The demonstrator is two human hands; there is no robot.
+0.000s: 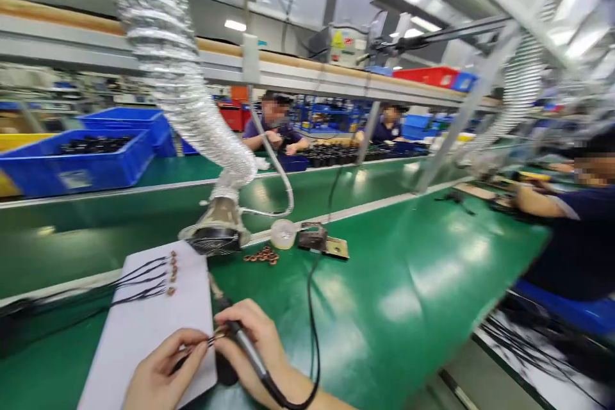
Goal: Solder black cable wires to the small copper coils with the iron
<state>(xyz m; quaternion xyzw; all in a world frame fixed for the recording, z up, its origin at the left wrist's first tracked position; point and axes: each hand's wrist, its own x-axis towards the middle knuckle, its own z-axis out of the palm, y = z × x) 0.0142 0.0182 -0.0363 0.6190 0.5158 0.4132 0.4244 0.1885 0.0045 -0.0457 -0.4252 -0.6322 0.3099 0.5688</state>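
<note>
My left hand (163, 368) pinches the end of a thin black cable (180, 365) between thumb and forefinger. Close against it, my right hand (269, 352) is closed round a soldering iron (250, 353) with a black and silver handle, its black cord curving away to the right. The right fingertips meet the left ones at a small coppery part (220, 334); which fingers grip it is hard to tell. Beneath the left hand lies a white board (144, 339). On its far end rest several black wires (144, 278) tipped with small copper-coloured pieces (173, 269).
Beyond the board sit a fume duct nozzle (214, 227), a pile of copper pieces (263, 255), a round clear container (283, 234) and a metal iron stand (314, 238). Blue bins (77, 163) stand at left. Co-workers (276, 122) sit across and at right.
</note>
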